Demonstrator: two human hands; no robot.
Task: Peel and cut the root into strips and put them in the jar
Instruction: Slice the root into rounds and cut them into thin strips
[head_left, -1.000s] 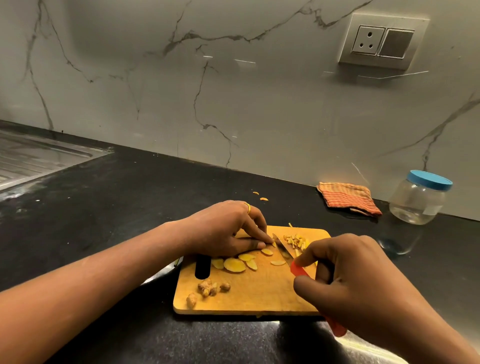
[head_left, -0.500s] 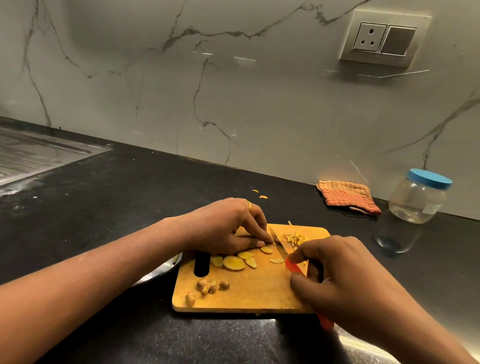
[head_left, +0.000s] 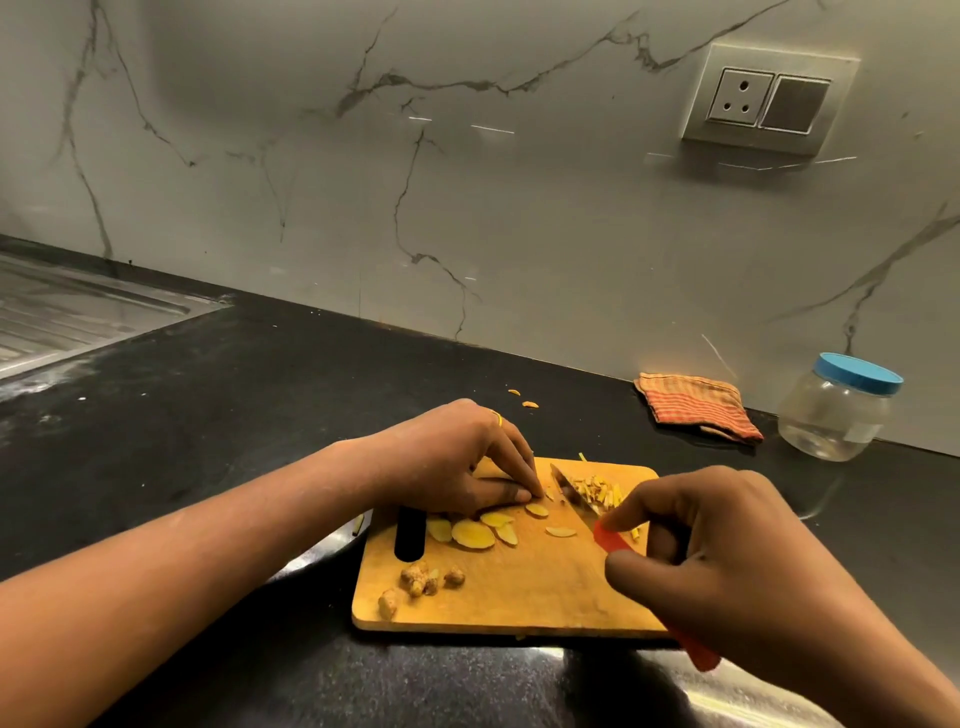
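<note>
Two hands meet over the board (head_left: 545, 582): the left hand (head_left: 462, 462) pinches a root piece (head_left: 546, 496) down beside the knife (head_left: 571, 493), whose red handle the right hand (head_left: 727, 561) grips. Strips (head_left: 597, 488) lie just beyond the blade, slices (head_left: 472, 534) nearer; the lidded jar (head_left: 836, 415) stands well apart on the worktop (head_left: 260, 415).

We've got the board (head_left: 519, 592) on the counter (head_left: 208, 441), slices (head_left: 472, 534) left of strips (head_left: 597, 488) on it, jar (head_left: 836, 415) and cloth (head_left: 696, 405) behind, right.

Dim warm light, wide-angle edge bending, glare streaks on wall (head_left: 467, 124).
</note>
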